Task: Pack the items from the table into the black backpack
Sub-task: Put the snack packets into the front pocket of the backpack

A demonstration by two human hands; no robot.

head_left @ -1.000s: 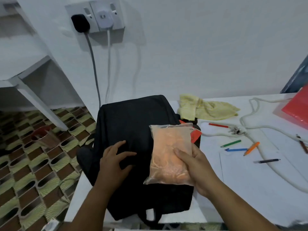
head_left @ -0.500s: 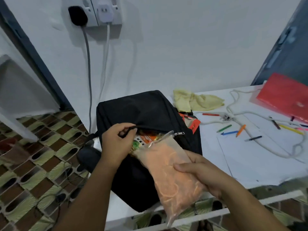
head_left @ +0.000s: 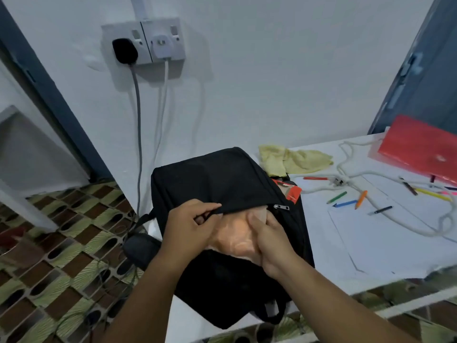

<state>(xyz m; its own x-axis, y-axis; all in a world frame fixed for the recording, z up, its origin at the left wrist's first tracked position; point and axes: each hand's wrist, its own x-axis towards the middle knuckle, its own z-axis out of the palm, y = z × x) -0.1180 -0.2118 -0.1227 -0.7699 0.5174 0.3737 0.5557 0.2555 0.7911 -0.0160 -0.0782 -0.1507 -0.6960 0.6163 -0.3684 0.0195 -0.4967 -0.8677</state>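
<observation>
The zip opening of the black fabric backpack is narrow and filled: the left hand pinches its upper flap, the right hand presses a clear plastic bag of orange contents into the gap. To the right, the white table lies bare near the front edge; farther back, a looping white rope, scattered coloured pencils and a crumpled yellow cloth clutter it.

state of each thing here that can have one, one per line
backpack: pocket unzipped, held open
plastic bag: partly inside pocket
left hand: pinching pocket edge
right hand: pressing bag in
black plug: plugged in
white plug: plugged in
cloth: crumpled on table
</observation>
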